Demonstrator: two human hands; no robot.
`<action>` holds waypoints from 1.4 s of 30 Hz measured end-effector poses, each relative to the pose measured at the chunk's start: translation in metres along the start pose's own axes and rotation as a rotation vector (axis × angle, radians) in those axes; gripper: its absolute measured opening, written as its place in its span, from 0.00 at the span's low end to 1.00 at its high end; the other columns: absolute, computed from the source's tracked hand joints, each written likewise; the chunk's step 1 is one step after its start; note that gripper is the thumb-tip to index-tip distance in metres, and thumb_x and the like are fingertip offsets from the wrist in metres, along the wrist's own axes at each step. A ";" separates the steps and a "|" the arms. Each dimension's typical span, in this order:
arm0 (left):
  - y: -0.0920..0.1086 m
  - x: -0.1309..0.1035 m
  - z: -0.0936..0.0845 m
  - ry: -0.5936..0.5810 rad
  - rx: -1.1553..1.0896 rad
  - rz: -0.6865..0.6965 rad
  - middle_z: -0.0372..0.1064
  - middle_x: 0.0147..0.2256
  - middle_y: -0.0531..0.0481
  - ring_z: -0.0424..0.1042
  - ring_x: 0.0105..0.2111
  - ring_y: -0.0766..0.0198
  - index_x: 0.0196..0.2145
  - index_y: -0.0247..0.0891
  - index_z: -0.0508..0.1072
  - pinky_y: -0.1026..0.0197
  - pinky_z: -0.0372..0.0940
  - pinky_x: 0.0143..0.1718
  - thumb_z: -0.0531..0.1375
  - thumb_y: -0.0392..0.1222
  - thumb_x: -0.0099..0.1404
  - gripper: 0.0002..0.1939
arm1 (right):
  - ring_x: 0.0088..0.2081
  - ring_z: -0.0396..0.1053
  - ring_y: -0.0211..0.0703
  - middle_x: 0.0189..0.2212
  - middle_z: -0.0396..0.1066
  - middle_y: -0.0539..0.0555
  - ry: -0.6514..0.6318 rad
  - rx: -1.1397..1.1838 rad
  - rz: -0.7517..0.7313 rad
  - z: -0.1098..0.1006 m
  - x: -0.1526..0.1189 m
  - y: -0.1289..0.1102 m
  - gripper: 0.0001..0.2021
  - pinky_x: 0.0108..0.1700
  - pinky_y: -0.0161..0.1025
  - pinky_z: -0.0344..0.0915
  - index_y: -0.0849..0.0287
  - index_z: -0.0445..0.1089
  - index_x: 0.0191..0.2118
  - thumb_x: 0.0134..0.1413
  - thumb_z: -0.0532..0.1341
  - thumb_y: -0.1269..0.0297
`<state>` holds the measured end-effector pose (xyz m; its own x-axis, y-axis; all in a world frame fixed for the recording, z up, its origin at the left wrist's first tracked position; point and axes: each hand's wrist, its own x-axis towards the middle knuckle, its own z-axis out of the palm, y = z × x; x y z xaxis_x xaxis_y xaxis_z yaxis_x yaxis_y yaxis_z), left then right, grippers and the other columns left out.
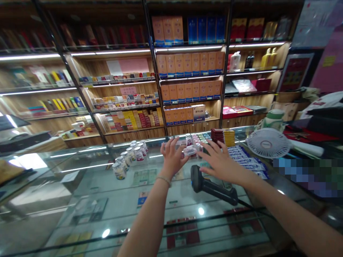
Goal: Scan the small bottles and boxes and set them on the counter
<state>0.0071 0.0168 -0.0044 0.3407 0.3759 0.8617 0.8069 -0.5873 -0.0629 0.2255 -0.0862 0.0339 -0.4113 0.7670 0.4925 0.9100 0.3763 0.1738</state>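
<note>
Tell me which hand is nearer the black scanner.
Right. The right hand is spread just beyond the black scanner; the left hand is farther off, beyond it and to its left.

"Where are the jars (138,153)?"
"On the counter (103,189), left of the left hand (173,155)."
"And the scanner (214,190)?"
"There too, on the near side of the right hand (221,163)."
"Between that hand and the left?"
"A container (190,150)."
"Further right?"
"Packets (242,158), then a fan (268,143)."
"Beyond the counter?"
"Shelves (105,92), with boxes (191,64) on them."
</note>
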 end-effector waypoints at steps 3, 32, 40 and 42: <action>0.000 0.000 0.000 -0.013 -0.012 -0.024 0.62 0.63 0.44 0.57 0.64 0.45 0.46 0.49 0.77 0.40 0.38 0.67 0.69 0.51 0.57 0.19 | 0.72 0.40 0.65 0.71 0.48 0.62 -0.158 0.076 0.032 -0.003 -0.023 -0.017 0.37 0.68 0.66 0.41 0.52 0.60 0.67 0.58 0.56 0.37; 0.000 -0.002 -0.002 -0.015 -0.027 -0.062 0.62 0.62 0.44 0.58 0.63 0.46 0.47 0.51 0.77 0.38 0.39 0.66 0.69 0.52 0.58 0.19 | 0.41 0.76 0.51 0.51 0.72 0.58 -0.022 0.430 0.375 -0.001 -0.051 -0.053 0.15 0.37 0.42 0.68 0.56 0.68 0.47 0.53 0.60 0.61; 0.002 -0.001 -0.004 -0.020 -0.040 -0.087 0.61 0.62 0.44 0.57 0.63 0.45 0.47 0.51 0.78 0.38 0.37 0.67 0.69 0.50 0.57 0.19 | 0.36 0.77 0.55 0.33 0.78 0.54 -0.170 0.541 0.472 -0.020 -0.049 -0.050 0.20 0.33 0.38 0.59 0.54 0.64 0.50 0.51 0.62 0.60; 0.002 -0.001 -0.005 -0.017 -0.040 -0.091 0.62 0.62 0.43 0.57 0.63 0.44 0.46 0.50 0.78 0.38 0.38 0.67 0.70 0.49 0.57 0.18 | 0.36 0.77 0.56 0.33 0.78 0.55 -0.187 0.504 0.485 -0.019 -0.048 -0.053 0.18 0.32 0.38 0.57 0.55 0.65 0.48 0.50 0.62 0.61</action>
<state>0.0066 0.0120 -0.0027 0.2752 0.4410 0.8543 0.8149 -0.5784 0.0362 0.1983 -0.1529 0.0173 -0.0107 0.9676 0.2524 0.8761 0.1307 -0.4640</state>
